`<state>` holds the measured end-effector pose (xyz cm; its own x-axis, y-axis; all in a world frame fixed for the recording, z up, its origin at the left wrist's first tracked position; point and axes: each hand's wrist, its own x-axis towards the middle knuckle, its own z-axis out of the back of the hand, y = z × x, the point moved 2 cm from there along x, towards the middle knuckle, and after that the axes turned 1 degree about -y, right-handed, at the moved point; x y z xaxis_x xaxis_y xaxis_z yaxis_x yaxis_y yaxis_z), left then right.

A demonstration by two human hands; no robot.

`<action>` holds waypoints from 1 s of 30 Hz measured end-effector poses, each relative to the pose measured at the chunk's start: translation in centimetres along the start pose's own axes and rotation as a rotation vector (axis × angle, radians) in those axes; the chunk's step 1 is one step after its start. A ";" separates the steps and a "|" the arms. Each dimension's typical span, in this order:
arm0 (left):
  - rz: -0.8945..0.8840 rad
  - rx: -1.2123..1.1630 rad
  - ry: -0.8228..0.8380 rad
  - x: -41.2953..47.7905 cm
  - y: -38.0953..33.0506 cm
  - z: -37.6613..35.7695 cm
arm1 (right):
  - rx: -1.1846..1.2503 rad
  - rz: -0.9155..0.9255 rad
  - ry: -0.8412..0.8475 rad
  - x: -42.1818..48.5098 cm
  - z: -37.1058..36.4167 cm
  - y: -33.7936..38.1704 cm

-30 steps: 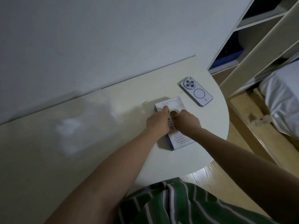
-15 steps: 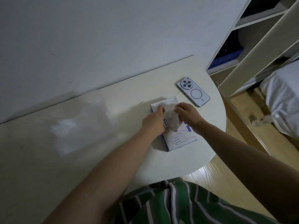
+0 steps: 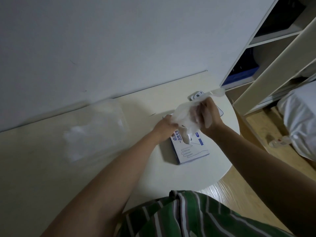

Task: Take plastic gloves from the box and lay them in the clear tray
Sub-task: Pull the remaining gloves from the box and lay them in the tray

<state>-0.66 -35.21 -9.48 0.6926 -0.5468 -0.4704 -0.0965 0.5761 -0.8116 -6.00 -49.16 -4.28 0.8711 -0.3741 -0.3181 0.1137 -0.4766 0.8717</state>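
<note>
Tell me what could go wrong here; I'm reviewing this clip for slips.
The glove, bunched in the right hand, hangs down to the box; pulling on may drag extra gloves out.
The box lies near the table's rounded edge; without the left hand on it, it may slide.
The clear tray sits far left; the limp glove may land crumpled.

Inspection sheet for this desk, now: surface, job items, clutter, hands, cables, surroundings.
Surface: cream table, rounded end, against a wall.
Job's things: glove box lying flat near the rounded end; plastic glove held above it; clear tray to the left, something whitish inside.
Clutter: phone beyond the box, partly behind the glove.
Hands: right hand grips the glove; left hand at the box, fingers hidden.
Cables: nothing seen.
Surroundings: shelving and white bedding to the right.
</note>
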 end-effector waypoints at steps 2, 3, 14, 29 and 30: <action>0.028 -0.428 -0.020 -0.8 -0.8 1.2 | -0.037 -0.014 0.042 0.2 -0.5 -0.3; 0.036 -0.603 -0.033 -1.2 -1.3 1.9 | -0.050 -0.035 0.062 0.3 -0.8 -0.6; -0.143 -0.470 -0.358 -6.0 2.7 12.4 | -0.136 -0.145 0.086 -0.6 -9.7 -2.4; 0.194 0.185 -1.072 -13.4 11.9 19.6 | -0.414 -0.039 0.155 0.2 -19.8 -7.7; 0.207 0.256 -1.061 -13.6 12.3 19.8 | -0.404 0.034 0.079 0.5 -20.0 -7.4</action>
<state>2.86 -8.65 -6.26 0.9523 0.3016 0.0461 -0.2155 0.7717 -0.5984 3.15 -29.93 -3.40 0.9099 -0.3144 -0.2707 0.2489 -0.1085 0.9624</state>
